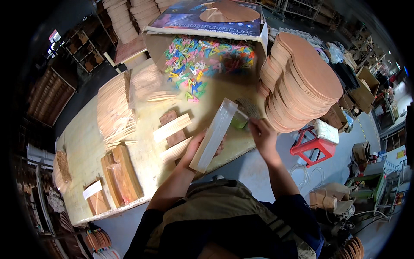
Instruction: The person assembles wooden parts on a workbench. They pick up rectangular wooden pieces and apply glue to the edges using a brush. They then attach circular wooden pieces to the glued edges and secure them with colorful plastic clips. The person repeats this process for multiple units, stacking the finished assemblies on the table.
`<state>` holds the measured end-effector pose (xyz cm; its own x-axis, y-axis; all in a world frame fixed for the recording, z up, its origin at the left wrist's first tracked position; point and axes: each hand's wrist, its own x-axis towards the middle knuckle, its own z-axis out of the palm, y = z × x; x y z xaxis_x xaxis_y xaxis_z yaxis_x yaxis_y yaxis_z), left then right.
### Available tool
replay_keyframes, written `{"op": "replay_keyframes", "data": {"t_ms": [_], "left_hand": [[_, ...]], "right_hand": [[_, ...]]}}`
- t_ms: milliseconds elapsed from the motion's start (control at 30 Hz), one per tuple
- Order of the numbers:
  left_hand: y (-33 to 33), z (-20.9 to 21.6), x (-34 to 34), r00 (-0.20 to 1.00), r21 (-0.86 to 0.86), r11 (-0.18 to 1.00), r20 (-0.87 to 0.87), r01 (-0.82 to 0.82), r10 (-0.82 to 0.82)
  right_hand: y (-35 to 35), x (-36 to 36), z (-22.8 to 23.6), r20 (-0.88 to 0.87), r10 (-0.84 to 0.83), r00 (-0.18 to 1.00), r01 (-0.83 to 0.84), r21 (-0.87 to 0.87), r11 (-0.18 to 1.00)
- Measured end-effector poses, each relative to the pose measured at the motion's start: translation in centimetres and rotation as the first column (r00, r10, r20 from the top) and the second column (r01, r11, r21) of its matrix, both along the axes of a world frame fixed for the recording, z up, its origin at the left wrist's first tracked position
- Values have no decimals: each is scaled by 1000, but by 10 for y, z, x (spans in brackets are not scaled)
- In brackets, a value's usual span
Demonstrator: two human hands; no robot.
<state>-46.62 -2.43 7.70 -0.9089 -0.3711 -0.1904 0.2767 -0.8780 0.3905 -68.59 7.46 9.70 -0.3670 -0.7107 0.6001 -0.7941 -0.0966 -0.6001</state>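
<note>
My left hand [196, 148] is closed round a long pale wooden block [213, 137], which it holds tilted over the table's near edge. A whitish, glossy film covers the block's upper face. To the right, my right hand [262, 133] pinches a thin pale tool [242, 113], perhaps a brush; its tip is blurred. The tool reaches over a green container [239, 121], partly hidden behind the block and the hand. Left of the block, pale wooden strips [172, 128] lie across a reddish-brown brick-like block [176, 139].
A cardboard box [207, 26] of colourful small clothespins [207, 56] lies open at the table's back. Guitar-shaped wooden plates [310, 69] are stacked at right. Bundled wood strips [113, 108] and a wooden mould [122, 175] occupy the left. A red stool [314, 146] stands on the floor.
</note>
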Motion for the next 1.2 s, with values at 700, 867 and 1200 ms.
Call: {"op": "replay_keyframes", "data": {"t_ms": [700, 867, 1200], "left_hand": [[-28, -16, 9, 956, 236, 965, -236, -118, 175], [-29, -19, 10, 939, 243, 967, -311, -71, 147], [-19, -12, 15, 992, 60, 996, -107, -60, 67]], "right_hand": [[18, 70, 6, -166, 435, 885, -437, 22, 899], [7, 57, -4, -145, 346, 927, -347, 19, 938], [-21, -2, -12, 107, 156, 982, -170, 134, 976]]}}
